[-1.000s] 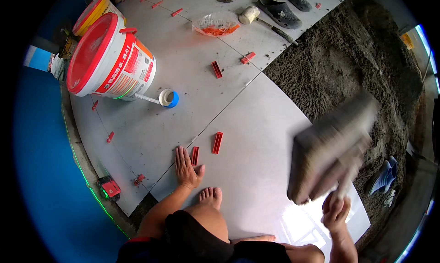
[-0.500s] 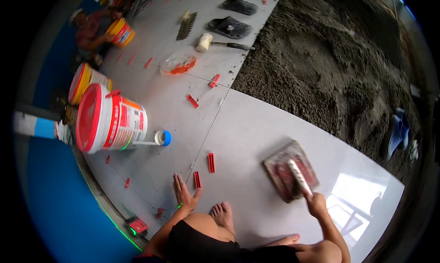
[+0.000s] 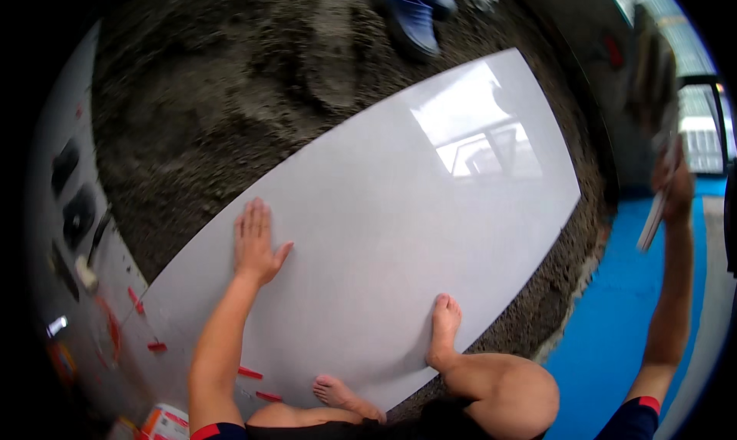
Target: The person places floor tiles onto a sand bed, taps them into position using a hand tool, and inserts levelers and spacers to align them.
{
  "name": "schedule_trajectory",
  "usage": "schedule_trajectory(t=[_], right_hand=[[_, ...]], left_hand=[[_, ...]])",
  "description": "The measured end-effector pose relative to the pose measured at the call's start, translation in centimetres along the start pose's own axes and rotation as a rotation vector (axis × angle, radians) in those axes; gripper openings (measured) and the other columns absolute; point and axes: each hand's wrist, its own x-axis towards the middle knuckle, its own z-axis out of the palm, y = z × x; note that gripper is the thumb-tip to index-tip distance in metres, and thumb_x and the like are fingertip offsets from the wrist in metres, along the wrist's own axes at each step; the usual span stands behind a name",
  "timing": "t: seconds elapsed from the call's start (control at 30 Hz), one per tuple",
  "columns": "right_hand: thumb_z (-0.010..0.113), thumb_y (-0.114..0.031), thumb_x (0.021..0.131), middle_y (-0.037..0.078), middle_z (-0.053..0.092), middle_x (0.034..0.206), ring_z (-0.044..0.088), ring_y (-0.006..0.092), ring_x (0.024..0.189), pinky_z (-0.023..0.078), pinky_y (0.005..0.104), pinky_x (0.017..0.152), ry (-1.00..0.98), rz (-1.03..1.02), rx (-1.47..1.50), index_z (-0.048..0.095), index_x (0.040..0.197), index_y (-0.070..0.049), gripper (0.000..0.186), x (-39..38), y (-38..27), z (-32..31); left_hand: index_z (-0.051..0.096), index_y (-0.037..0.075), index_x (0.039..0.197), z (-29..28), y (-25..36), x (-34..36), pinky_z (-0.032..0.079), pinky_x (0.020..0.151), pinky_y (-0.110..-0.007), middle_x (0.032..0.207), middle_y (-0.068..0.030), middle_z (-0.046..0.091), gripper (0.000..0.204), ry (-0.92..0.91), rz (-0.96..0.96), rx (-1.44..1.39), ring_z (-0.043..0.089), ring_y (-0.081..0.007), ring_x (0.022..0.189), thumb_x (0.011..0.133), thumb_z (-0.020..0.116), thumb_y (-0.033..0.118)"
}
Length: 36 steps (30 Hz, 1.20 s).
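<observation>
Tile [image 3: 361, 240] lies broad, pale grey, glossy, bearing a bright window reflection [image 3: 461, 110].

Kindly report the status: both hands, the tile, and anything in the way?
Left hand open, palm down on tile. Right hand raised, gripping tool. Tile bordering dark mortar; right foot on it, perhaps in the way.
</observation>
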Motion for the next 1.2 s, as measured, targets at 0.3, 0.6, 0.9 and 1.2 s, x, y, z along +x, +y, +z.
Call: schedule_trajectory(t=[0.3, 0.6, 0.9, 1.2], right_hand=[[0.039, -0.028, 0.097, 0.018, 0.059, 0.094, 0.057, 0.0291, 0.082, 0.05, 0.0404, 0.073, 0.112, 0.622, -0.405, 0.051, 0.119, -0.006, 0.033, -33.3, 25.0, 26.4], [0.041, -0.031, 0.1, 0.013, 0.061, 0.075, 0.061, 0.0234, 0.061, 0.049, 0.0377, 0.052, -0.225, 0.787, -0.155, 0.056, 0.122, -0.006, 0.037, -32.4, 19.0, 25.4], [0.044, -0.039, 0.095, 0.011, 0.06, 0.109, 0.057, 0.025, 0.098, 0.046, 0.0402, 0.085, 0.513, 0.47, 0.249, 0.052, 0.12, -0.006, 0.043, -24.3, 13.6, 14.2], [0.045, -0.061, 0.094, 0.004, 0.052, 0.054, 0.049, 0.0164, 0.043, 0.039, 0.0323, 0.042, -0.184, 1.056, 0.067, 0.054, 0.065, -0.005, 0.063, -35.1, 12.3, 34.2]], left_hand=[[0.018, -0.002, 0.15, 0.0, -0.5, -2.1, 0.008, 0.118, -0.047, 0.158, -0.0186, 0.014, 0.093, -0.099, -0.031, 0.045, 0.009, -0.0329, 0.148, 0.084, 0.059, 0.048], [0.015, -0.004, 0.149, 0.3, 0.3, -1.1, 0.009, 0.118, -0.047, 0.158, -0.0214, 0.013, 0.096, -0.103, 0.001, 0.082, 0.009, -0.0349, 0.147, 0.083, 0.06, 0.047], [0.014, -0.005, 0.149, 0.4, 1.0, -0.9, 0.009, 0.118, -0.047, 0.158, -0.0214, 0.013, 0.096, -0.067, 0.037, 0.066, 0.008, -0.0355, 0.147, 0.083, 0.06, 0.047], [0.016, -0.005, 0.149, 0.1, 1.1, -0.9, 0.012, 0.117, -0.048, 0.157, -0.0233, 0.015, 0.093, -0.101, 0.043, 0.065, 0.012, -0.0381, 0.146, 0.084, 0.059, 0.044]])
